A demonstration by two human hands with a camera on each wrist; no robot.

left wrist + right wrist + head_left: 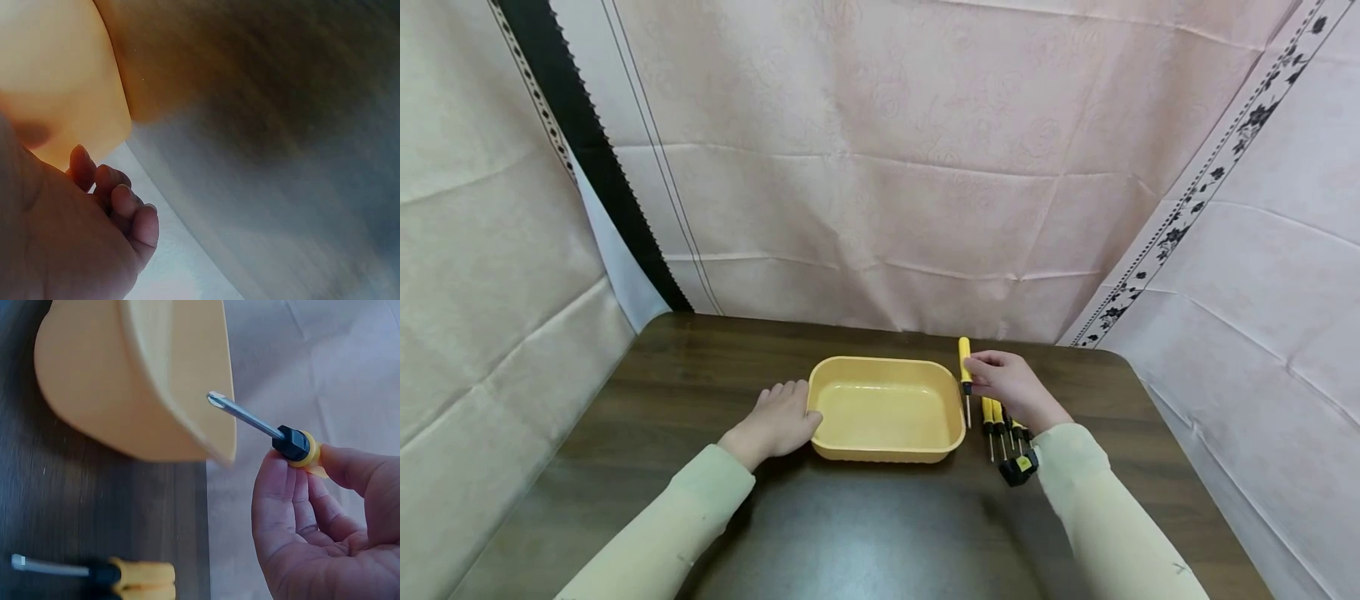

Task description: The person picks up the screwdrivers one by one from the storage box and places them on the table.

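Note:
A yellow plastic basin (pixel 886 455) with rounded corners stands on the dark wooden table. My left hand (pixel 778 421) holds its left side, the thumb over the rim. In the left wrist view the fingers (pixel 145 228) curl beside the basin wall (pixel 69 81). Just beyond the basin's right edge, my right hand (pixel 1009 385) pinches a screwdriver (pixel 965 362) by its yellow handle, the shaft pointing down. The right wrist view shows its cross-shaped tip (pixel 217 400) near the basin rim and the black collar (pixel 291 444) by the fingertips.
Several yellow-and-black screwdrivers (pixel 992 421) lie on the table beneath my right hand. A small black block with a yellow label (pixel 1019 468), perhaps a tape measure, sits near them. Pale cloth (pixel 880 167) hangs behind the table (pixel 880 533) and along both sides.

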